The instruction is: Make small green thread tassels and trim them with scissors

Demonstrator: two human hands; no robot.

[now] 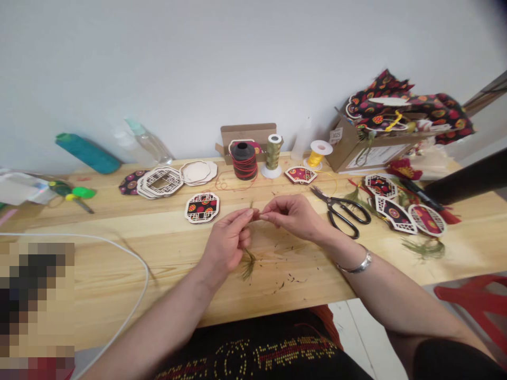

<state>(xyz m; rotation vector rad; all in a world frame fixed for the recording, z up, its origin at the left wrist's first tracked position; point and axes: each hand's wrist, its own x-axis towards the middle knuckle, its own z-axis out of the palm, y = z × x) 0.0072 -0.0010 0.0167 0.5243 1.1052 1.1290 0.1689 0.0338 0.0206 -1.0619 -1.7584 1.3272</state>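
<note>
Above the middle of the table, my left hand (229, 238) is closed around an olive-green thread tassel (248, 265), whose loose strands hang out below the fingers. A short tuft of the same colour sticks up above the thumb. My right hand (292, 215) is pinched right beside the left fingertips. What it grips is too small to make out. Behind the hands stand a spool of red cord (244, 162) and a cone of olive-green thread (274, 155). Black-handled scissors (346, 211) lie to the right of my right hand, blades pointing away.
Patterned fabric ornaments in lattice frames (202, 207) lie left of the hands, with stacked lattice frames (162, 182) behind. More tasselled ornaments (396, 214) lie right. A yellow spool (317, 154) and cardboard box (356, 142) stand at the wall. A white cable (134, 253) crosses the left side.
</note>
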